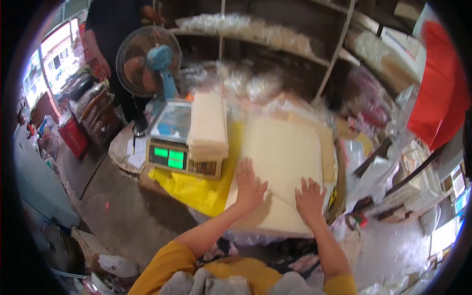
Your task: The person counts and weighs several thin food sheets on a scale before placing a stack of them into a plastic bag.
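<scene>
Both palms rest on wide cream sheets [287,147] that lie on the table before me. My left hand [249,184] is flat near their left side, fingers spread. Near the right edge, my right hand [310,199] lies with its fingers apart. A slanting sheet edge crosses between the hands. To the left, a stack of folded cream sheets [209,123] sits on a digital scale [184,160] with lit green displays. Yellow plastic sheeting [188,191] lies beneath the scale. Neither hand grips anything.
A blue electric fan [160,57] stands behind the scale, with a person in dark clothing [114,37] beside it. Papers and a pen lie left of the scale. Shelves [273,44] behind hold clear plastic bags. Red material [438,88] hangs at the right.
</scene>
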A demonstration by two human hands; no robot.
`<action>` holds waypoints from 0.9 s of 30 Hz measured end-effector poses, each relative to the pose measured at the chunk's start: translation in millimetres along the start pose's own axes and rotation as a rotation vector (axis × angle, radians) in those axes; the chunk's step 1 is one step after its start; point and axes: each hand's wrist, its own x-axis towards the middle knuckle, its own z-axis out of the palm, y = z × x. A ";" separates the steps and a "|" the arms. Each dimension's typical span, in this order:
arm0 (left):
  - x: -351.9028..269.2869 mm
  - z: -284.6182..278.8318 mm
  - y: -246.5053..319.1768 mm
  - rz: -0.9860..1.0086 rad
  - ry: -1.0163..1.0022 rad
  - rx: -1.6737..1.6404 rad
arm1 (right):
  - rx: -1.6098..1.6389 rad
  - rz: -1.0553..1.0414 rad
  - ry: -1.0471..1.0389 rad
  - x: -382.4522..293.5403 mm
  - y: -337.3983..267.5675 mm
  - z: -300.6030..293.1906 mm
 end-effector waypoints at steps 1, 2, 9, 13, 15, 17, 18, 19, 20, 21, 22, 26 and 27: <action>-19.4 2.3 -6.4 -0.043 -0.034 0.016 | 0.015 -0.006 -0.055 -10.2 -17.3 -9.1; -31.3 9.0 -14.9 -0.317 -0.022 -0.533 | 0.096 -0.005 -0.125 -10.7 -36.0 -23.7; -14.8 -24.4 0.8 -0.744 -0.477 -1.146 | 0.464 -0.097 -0.066 -21.1 -38.4 -32.3; 2.3 -26.3 6.8 -0.705 -0.621 -1.055 | 0.620 -0.217 0.103 -19.8 -33.3 -20.6; -3.6 -14.1 5.0 -0.642 -0.566 -1.109 | 0.641 -0.141 0.166 -23.3 -33.0 -11.4; -0.3 -19.2 9.0 -0.572 -0.429 -1.030 | 0.699 -0.099 0.160 -24.5 -34.6 -9.5; 5.1 -24.3 6.4 -0.243 -0.323 -0.895 | 0.736 -0.069 0.131 -26.5 -30.6 -6.7; 19.8 -38.3 6.3 -0.121 -0.269 -0.821 | 0.767 -0.037 0.098 -27.7 -26.3 -2.9; 42.0 -57.5 3.3 0.000 -0.214 -0.745 | 0.730 -0.063 0.150 -27.7 -25.2 0.1; 60.3 -80.9 -8.9 0.025 -0.144 -0.557 | 0.731 -0.069 0.156 -27.6 -27.6 -2.3; 80.1 -106.2 -8.5 0.022 -0.026 -0.460 | 0.698 -0.101 0.154 -27.9 -30.0 -6.4; 147.3 -168.3 -38.4 -0.219 0.178 -0.539 | 0.624 -0.159 0.204 -27.3 -31.4 -8.3; 157.7 -171.3 -71.2 -0.219 0.186 -0.536 | 0.614 -0.161 0.201 -27.1 -33.5 -9.2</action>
